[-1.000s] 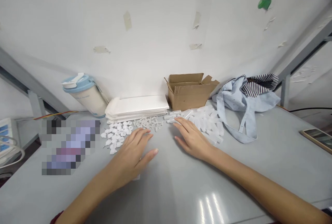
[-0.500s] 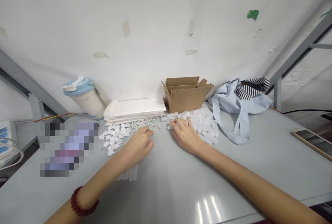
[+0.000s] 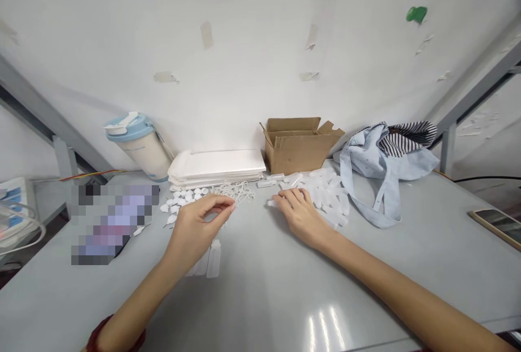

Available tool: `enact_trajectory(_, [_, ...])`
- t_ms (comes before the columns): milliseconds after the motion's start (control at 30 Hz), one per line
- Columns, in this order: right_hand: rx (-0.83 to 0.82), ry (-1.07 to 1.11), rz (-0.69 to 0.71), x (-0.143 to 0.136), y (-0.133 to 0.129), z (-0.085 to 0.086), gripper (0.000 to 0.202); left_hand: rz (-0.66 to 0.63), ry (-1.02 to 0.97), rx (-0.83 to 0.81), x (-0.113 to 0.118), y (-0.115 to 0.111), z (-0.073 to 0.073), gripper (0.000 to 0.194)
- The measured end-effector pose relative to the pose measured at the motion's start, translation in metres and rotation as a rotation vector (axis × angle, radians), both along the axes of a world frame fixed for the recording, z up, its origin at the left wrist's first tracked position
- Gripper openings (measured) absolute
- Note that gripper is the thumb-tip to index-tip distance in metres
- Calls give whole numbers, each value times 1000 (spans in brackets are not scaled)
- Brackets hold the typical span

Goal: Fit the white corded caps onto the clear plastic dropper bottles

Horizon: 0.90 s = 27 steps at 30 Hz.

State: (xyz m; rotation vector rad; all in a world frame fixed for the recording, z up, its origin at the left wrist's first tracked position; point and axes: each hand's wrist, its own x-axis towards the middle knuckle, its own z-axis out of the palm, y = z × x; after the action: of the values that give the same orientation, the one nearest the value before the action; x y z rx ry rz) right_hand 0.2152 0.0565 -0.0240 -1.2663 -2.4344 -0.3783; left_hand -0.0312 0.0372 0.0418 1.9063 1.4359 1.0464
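L hand (image 3: 200,221) is over the counter (image 3: 280,292) nr the pile of white loops (image 3: 244,193); its grip is pinched, thumb & index tips tog. w/ a gap behind them; can't tell if anything small is btwn. R hand (image 3: 299,213) lies palm-down at the near L edge of the clear bottles (image 3: 331,200), fingers bent & slightly apart; one bottle end pokes out by the fingertips, but can't tell if that grip has hold of it. White caps (image 3: 179,200) are heaped L of the loops, partly behind L hand. A few more bottles, incl. one upright-looking clear bottle (image 3: 214,259), are just beside L wrist. Behind: stack of white envelopes (image 3: 223,164), open cardboard box (image 3: 299,155) R of it, then blue cloth bag (image 3: 370,162). Tumbler (image 3: 146,154) at far L, phone (image 3: 499,227) far R.
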Motion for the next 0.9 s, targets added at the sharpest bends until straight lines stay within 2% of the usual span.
enact_trajectory(133, [-62,243,40,-3,-12,9,29,44,-161,-114,5,-7,2,14])
enact_trajectory(333, [-391,605,249,-15,-42,31,28,-12,-381,-252,19,-14,2,14])
enact_trajectory(533, [-474,706,313,-23,-61,37,29,-121,-497,-354,31,-25,0,10])
enact_trajectory(900, [-487,760,316,-24,-61,38,26,-187,-582,-527,31,-26,-6,15])
